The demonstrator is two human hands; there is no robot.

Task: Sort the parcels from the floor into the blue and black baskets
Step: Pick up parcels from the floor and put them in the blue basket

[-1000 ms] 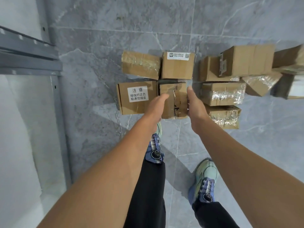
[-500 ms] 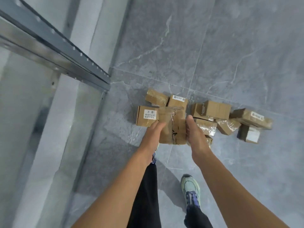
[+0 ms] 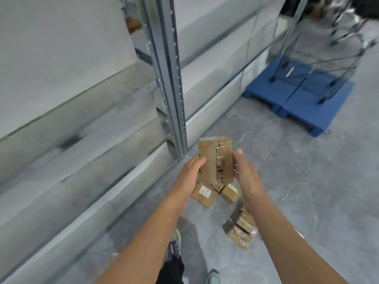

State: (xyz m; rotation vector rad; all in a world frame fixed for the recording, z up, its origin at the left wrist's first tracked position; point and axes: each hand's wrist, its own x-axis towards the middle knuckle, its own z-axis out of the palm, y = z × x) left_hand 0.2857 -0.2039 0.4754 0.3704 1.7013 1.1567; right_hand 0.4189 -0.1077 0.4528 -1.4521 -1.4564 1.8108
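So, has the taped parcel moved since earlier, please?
Yes. The taped parcel rose off the floor, above the labelled parcel it lay beside, gripped by left hand and right hand.

Bare forearms (image 3: pixel 155 232), black trousers (image 3: pixel 171 271), mint-green trainers (image 3: pixel 214 277) (purple-blue lacing on the left one)

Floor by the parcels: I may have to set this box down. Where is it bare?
Bare grey floor spreads right of the right hand, between the taped parcels and the blue pallet. Crowded under the held parcel: two labelled boxes lie there, close to the shelf post.
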